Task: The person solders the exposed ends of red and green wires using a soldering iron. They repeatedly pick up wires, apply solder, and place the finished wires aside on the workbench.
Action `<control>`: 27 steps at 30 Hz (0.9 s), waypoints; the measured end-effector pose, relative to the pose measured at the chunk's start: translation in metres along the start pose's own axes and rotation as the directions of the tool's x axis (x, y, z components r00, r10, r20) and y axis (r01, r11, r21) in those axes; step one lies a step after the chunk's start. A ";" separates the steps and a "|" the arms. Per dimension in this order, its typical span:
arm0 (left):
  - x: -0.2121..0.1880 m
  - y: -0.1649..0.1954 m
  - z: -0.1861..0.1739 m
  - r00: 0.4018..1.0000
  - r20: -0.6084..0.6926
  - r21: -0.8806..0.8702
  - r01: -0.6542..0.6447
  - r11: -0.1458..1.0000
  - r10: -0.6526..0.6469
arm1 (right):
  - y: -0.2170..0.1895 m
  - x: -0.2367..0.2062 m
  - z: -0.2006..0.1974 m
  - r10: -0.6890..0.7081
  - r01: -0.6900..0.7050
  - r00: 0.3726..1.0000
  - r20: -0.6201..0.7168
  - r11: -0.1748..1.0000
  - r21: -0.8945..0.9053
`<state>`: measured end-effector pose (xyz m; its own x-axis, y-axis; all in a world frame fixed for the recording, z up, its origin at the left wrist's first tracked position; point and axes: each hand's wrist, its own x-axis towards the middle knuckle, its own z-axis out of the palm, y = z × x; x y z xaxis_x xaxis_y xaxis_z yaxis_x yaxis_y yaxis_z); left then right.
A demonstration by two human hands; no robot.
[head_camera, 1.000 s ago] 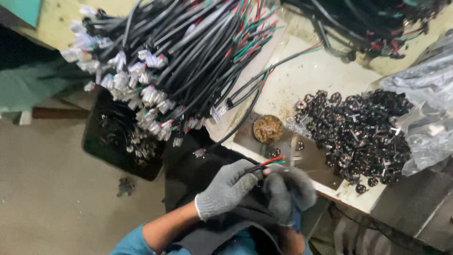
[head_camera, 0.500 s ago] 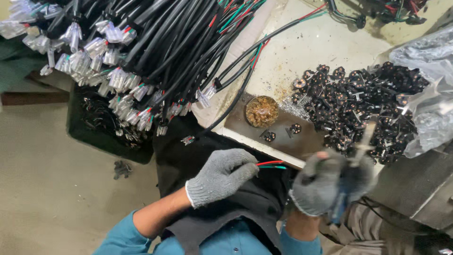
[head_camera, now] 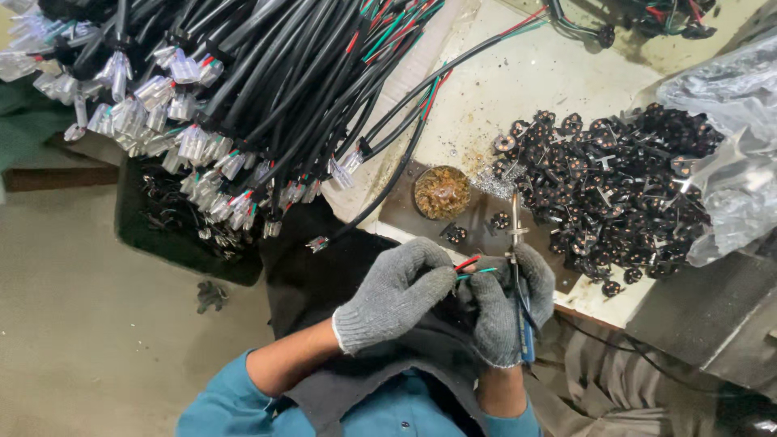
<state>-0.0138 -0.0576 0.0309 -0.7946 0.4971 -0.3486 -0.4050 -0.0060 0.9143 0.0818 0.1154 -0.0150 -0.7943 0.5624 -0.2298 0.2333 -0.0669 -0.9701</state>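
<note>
While the left hand [head_camera: 398, 291] pinches the red and green wire ends [head_camera: 473, 267] between closed fingers, the right hand [head_camera: 510, 303] grips a soldering iron [head_camera: 518, 267], tip just above them. Judged step: soldering; next needs a black connector [head_camera: 455, 234] from beyond the fingertips on the desk [head_camera: 518, 89].

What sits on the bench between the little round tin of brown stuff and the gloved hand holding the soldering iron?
In the head view, two small black connector pieces lie on the dark plate between the tin and the right hand.
</note>
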 end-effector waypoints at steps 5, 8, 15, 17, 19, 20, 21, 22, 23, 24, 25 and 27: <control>0.000 -0.007 -0.002 0.999 -0.006 0.042 0.046 0.998 -0.046 | 0.005 -0.003 -0.001 -0.087 0.094 0.994 0.059 0.988 -0.121; -0.002 -0.012 -0.005 0.993 0.014 0.093 0.115 0.989 -0.117 | 0.003 0.003 -0.006 -0.177 0.201 0.974 0.145 0.963 -0.180; -0.008 -0.018 -0.004 0.985 0.087 -0.421 0.170 0.891 -0.146 | -0.015 0.001 0.007 -0.008 0.000 0.981 0.192 0.999 0.041; -0.010 -0.020 -0.010 0.991 0.128 -0.387 0.010 0.922 0.043 | -0.017 -0.003 0.014 0.061 -0.064 0.989 0.137 0.998 0.023; -0.010 -0.020 -0.017 0.891 0.304 0.102 -0.384 0.918 0.339 | -0.020 -0.006 0.018 0.192 -0.192 0.981 0.031 0.981 0.006; -0.010 -0.020 -0.019 0.908 0.237 0.070 -0.370 0.926 0.344 | -0.021 -0.006 0.019 0.135 -0.134 0.989 0.064 0.991 -0.015; -0.009 -0.019 -0.019 0.922 0.170 0.038 -0.360 0.932 0.349 | -0.023 -0.005 0.019 0.075 -0.072 0.992 0.098 0.997 -0.032; -0.008 -0.018 -0.018 0.929 0.106 0.008 -0.358 0.934 0.355 | -0.024 -0.004 0.019 0.010 -0.004 0.991 0.132 0.999 -0.044; -0.008 -0.016 -0.016 0.966 0.057 0.056 -0.255 0.965 0.252 | -0.024 -0.002 0.020 0.004 0.002 0.994 0.113 0.999 -0.050; -0.008 -0.013 -0.013 0.989 0.002 0.096 -0.145 0.985 0.146 | -0.024 -0.001 0.020 -0.001 0.006 0.996 0.092 0.998 -0.057; -0.009 -0.011 -0.010 0.997 -0.062 0.128 -0.030 0.991 0.038 | -0.025 -0.001 0.021 -0.003 0.008 0.997 0.078 0.998 -0.067; -0.011 -0.005 -0.005 0.991 -0.042 0.186 -0.121 0.975 0.131 | -0.024 -0.001 0.023 0.000 0.002 1.000 0.016 0.993 -0.114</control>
<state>-0.0057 -0.0674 0.0290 -0.8589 0.4554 -0.2342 -0.2147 0.0949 0.9721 0.0641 0.0972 0.0066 -0.8035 0.5488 -0.2308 0.2943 0.0291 -0.9553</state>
